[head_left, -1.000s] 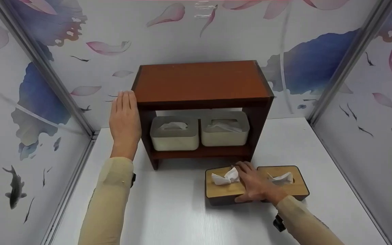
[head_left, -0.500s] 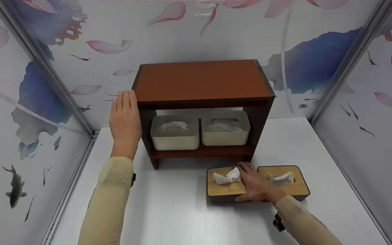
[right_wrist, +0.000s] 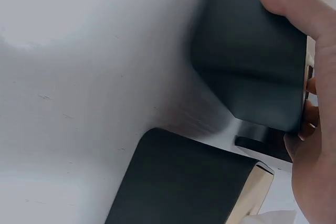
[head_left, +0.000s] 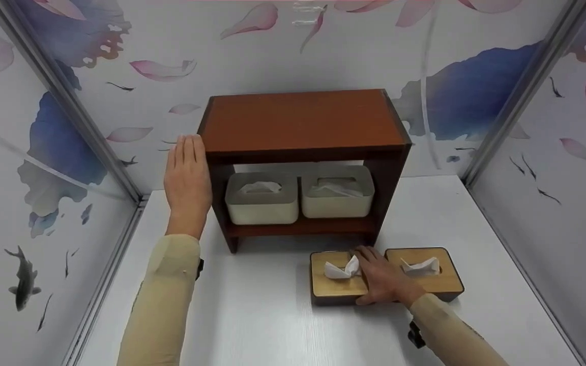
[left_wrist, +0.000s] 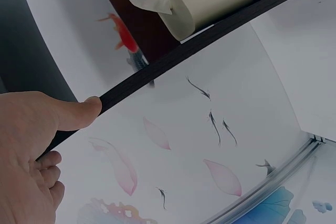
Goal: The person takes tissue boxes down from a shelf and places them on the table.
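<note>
My left hand (head_left: 187,178) lies along the left side of a brown wooden shelf (head_left: 300,122). In the left wrist view, its thumb rests on the dark front edge of the side panel (left_wrist: 210,40), with the fingers along the outer side. My right hand (head_left: 385,278) grips the right end of a tissue box (head_left: 331,288) with a wood-coloured top and dark sides. The thumb presses its dark near side (right_wrist: 252,40); the fingers reach over to the far side. A matching tissue box (head_left: 420,282) stands just to the right, its left part hidden behind the hand.
Two pale tissue boxes, a left one (head_left: 261,213) and a right one (head_left: 336,206), stand side by side inside the shelf. The white table (head_left: 252,315) lies between printed panels on the left, right and back.
The tissue box in my right hand has turned slightly and shifted a little right, its far edge coming nearer. My right hand moved with it. My left hand and the shelf stay put.
</note>
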`<action>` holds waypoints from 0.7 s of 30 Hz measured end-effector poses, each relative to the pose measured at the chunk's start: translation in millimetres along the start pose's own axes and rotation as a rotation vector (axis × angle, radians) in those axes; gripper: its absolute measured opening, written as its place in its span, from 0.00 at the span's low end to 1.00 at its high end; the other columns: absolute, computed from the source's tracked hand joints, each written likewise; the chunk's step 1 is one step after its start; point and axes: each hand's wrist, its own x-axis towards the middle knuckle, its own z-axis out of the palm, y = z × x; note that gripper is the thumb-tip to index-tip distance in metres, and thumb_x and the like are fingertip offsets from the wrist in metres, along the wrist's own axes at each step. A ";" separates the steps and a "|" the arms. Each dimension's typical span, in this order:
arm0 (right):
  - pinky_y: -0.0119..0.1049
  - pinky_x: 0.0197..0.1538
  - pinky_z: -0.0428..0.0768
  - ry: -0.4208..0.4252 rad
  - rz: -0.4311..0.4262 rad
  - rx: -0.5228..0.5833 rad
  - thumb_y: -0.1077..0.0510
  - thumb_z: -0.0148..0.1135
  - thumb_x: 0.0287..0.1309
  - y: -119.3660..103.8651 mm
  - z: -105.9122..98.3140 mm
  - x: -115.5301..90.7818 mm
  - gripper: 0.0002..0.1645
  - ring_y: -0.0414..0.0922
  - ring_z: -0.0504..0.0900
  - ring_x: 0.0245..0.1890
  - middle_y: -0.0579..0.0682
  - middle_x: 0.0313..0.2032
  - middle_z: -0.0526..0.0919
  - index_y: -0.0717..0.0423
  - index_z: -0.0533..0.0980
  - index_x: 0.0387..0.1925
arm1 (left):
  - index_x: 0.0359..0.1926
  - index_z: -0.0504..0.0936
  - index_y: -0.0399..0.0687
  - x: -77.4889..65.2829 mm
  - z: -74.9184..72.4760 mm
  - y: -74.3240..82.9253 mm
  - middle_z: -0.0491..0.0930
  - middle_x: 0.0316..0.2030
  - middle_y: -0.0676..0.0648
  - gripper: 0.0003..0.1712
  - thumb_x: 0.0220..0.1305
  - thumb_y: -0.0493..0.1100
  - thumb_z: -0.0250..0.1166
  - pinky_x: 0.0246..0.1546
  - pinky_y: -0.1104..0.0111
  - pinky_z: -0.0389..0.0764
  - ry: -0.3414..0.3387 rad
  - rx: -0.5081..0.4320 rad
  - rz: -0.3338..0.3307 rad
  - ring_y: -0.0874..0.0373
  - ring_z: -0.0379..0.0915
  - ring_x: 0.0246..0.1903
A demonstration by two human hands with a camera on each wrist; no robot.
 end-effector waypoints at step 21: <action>0.58 0.62 0.63 -0.052 -0.007 0.042 0.34 0.76 0.22 10.6 10.1 -3.1 0.74 0.62 0.52 0.67 0.64 0.67 0.54 0.61 0.50 0.68 | 0.67 0.51 0.35 -1.2 -1.8 0.4 0.56 0.66 0.37 0.40 0.57 0.32 0.61 0.70 0.59 0.52 -0.023 0.014 0.004 0.47 0.49 0.68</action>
